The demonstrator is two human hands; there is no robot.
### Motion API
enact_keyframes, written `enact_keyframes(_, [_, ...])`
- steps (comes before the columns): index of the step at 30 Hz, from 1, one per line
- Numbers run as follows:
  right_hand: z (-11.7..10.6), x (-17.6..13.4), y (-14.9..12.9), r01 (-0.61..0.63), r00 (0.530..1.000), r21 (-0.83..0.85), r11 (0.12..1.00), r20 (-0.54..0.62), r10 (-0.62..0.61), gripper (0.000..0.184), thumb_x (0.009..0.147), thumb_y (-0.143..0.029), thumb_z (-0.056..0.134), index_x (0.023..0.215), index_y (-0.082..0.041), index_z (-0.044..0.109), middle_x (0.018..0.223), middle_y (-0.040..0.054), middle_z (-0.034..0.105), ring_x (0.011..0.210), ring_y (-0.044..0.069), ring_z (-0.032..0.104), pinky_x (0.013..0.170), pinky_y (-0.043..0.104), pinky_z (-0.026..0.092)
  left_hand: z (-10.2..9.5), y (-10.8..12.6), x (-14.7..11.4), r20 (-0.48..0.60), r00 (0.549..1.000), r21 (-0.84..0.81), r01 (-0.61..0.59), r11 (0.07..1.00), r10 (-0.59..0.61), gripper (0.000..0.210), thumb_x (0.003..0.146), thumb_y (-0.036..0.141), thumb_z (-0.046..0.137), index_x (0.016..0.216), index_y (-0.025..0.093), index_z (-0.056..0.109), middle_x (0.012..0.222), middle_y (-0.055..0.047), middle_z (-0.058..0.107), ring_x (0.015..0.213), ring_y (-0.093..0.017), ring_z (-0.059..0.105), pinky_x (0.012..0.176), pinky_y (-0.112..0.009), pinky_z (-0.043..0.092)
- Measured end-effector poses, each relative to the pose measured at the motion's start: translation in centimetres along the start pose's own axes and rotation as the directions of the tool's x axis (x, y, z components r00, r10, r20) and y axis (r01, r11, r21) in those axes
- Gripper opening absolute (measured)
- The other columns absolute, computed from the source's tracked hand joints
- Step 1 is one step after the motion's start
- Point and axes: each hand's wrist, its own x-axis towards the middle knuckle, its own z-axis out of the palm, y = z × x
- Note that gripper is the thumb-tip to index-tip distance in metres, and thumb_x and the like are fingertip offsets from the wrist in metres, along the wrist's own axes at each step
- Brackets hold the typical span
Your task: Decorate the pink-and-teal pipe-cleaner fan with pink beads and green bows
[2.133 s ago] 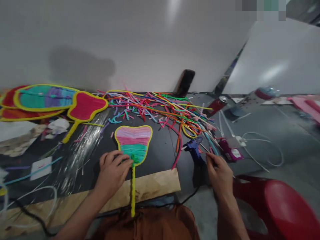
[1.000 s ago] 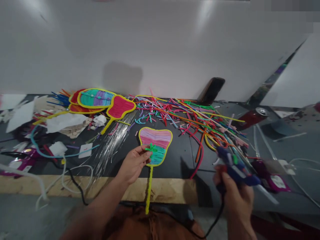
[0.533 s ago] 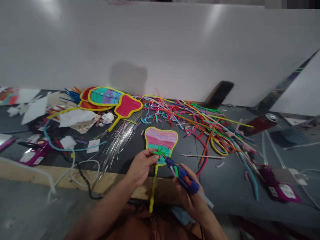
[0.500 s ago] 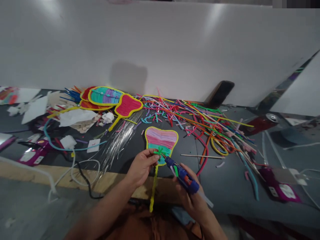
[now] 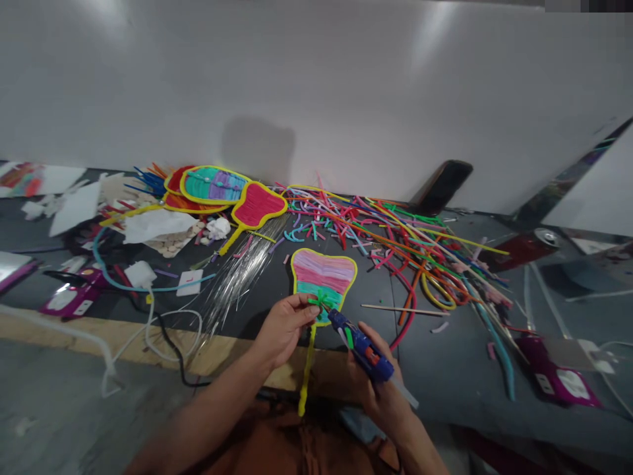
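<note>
Left fingers point(image 5: 301, 309) pinching a green piece point(image 5: 321, 298) over the striped fan point(image 5: 324, 269) on the desk point(image 5: 440, 363); right fingers point(image 5: 372, 334) wrapped round the glue gun point(image 5: 362, 348) — part-hidden, any contact unclear; a stick point(image 5: 395, 309) lies rightward, pipe cleaners point(image 5: 341, 218) heaped beyond.

Glue gun point(image 5: 364, 351) smooth plastic; fan point(image 5: 325, 267) fuzzy, matt; can point(image 5: 525, 251) glossy metal.

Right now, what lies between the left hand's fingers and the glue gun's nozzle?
In the head view, the small green piece lies there, pinched by the left hand; the glue gun points at its middle, over the striped paddle. Contact is unclear.
</note>
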Motion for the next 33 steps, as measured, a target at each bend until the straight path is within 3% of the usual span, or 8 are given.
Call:
enact_keyframes(5, [0.0, 0.0, 0.1, 0.055, 0.998, -0.038, 0.998, 0.009, -0.055, 0.054, 0.085, -0.027, 0.053, 0.137, -0.020, 0.040, 0.119, 0.0143, 0.063, 0.100, 0.026, 0.066, 0.080, 0.036, 0.057, 0.3, 0.1, -0.1, 0.002, 1.000, 0.008, -0.005, 1.000, 0.005, 0.029, 0.052, 0.023, 0.085, 0.072, 0.014, 0.067, 0.066, 0.001, 0.065, 0.059, -0.008, 0.056, 0.061, -0.020, 0.042])
enact_keyframes(13, [-0.1, -0.2, 0.4, 0.001, 0.999, -0.028, 1.000, 0.055, 0.001, 0.057, 0.083, -0.030, 0.056, 0.137, -0.020, 0.042, 0.116, 0.0137, 0.065, 0.095, 0.026, 0.068, 0.076, 0.035, 0.059, 0.3, 0.1, 0.0, 0.001, 1.000, 0.008, -0.004, 1.000, 0.004, 0.031, 0.050, 0.024, 0.087, 0.072, 0.013, 0.067, 0.066, 0.001, 0.066, 0.060, -0.007, 0.056, 0.061, -0.019, 0.041])
enact_keyframes(21, [-0.4, 0.5, -0.2, 0.052, 0.996, -0.047, 0.998, 0.070, -0.049, 0.055, 0.086, -0.027, 0.051, 0.138, -0.019, 0.037, 0.119, 0.0158, 0.062, 0.105, 0.027, 0.064, 0.085, 0.040, 0.055, 0.2, 0.1, 0.2, -0.006, 0.999, 0.010, -0.039, 0.999, 0.039, 0.029, 0.052, 0.023, 0.085, 0.073, 0.013, 0.067, 0.066, 0.001, 0.066, 0.061, -0.009, 0.057, 0.063, -0.021, 0.043])
enact_keyframes(25, [-0.4, 0.6, -0.1, -0.028, 0.999, -0.003, 1.000, 0.038, 0.028, 0.055, 0.085, -0.028, 0.053, 0.137, -0.019, 0.038, 0.112, 0.0140, 0.065, 0.084, 0.022, 0.069, 0.073, 0.034, 0.058, -0.2, 0.4, 0.3, -0.011, 0.997, 0.042, -0.080, 0.996, 0.081, 0.028, 0.053, 0.023, 0.085, 0.074, 0.014, 0.068, 0.068, 0.000, 0.066, 0.063, -0.010, 0.058, 0.064, -0.022, 0.044])
enact_keyframes(27, [-0.5, 0.5, 0.0, -0.078, 0.997, 0.067, 0.995, 0.006, 0.077, 0.052, 0.086, -0.028, 0.052, 0.136, -0.020, 0.039, 0.103, 0.0114, 0.067, 0.071, 0.019, 0.068, 0.064, 0.030, 0.058, -0.8, 0.6, 0.5, -0.028, 0.988, 0.152, -0.148, 0.977, 0.154, 0.025, 0.056, 0.024, 0.082, 0.076, 0.015, 0.069, 0.068, 0.000, 0.066, 0.064, -0.011, 0.057, 0.064, -0.023, 0.044])
enact_keyframes(29, [-0.7, 0.5, 0.0, -0.124, 0.990, 0.122, 0.985, -0.053, 0.132, 0.050, 0.088, -0.030, 0.050, 0.135, -0.020, 0.039, 0.092, 0.0084, 0.067, 0.068, 0.019, 0.066, 0.060, 0.029, 0.056, -1.4, 0.8, 0.6, -0.023, 0.956, 0.380, -0.263, 0.887, 0.294, 0.018, 0.062, 0.023, 0.078, 0.077, 0.017, 0.070, 0.070, 0.000, 0.065, 0.065, -0.012, 0.056, 0.064, -0.024, 0.043])
enact_keyframes(30, [-1.0, 0.5, 0.1, -0.150, 0.983, 0.134, 0.980, -0.087, 0.162, 0.049, 0.088, -0.031, 0.050, 0.135, -0.020, 0.039, 0.087, 0.0071, 0.066, 0.067, 0.019, 0.065, 0.060, 0.030, 0.056, -1.8, 0.9, 0.6, 0.017, 0.924, 0.522, -0.335, 0.784, 0.383, 0.014, 0.066, 0.022, 0.075, 0.079, 0.018, 0.071, 0.072, -0.001, 0.065, 0.068, -0.014, 0.057, 0.066, -0.025, 0.044])
enact_keyframes(33, [-2.2, 0.7, 0.3, -0.213, 0.953, 0.100, 0.972, -0.197, 0.229, 0.047, 0.089, -0.037, 0.048, 0.131, -0.018, 0.042, 0.080, 0.0051, 0.063, 0.066, 0.019, 0.062, 0.063, 0.033, 0.054, -2.7, 1.1, 0.6, 0.327, 0.779, 0.810, -0.523, 0.266, 0.535, 0.012, 0.077, 0.018, 0.063, 0.085, 0.021, 0.071, 0.083, -0.004, 0.068, 0.085, -0.018, 0.056, 0.078, -0.030, 0.043])
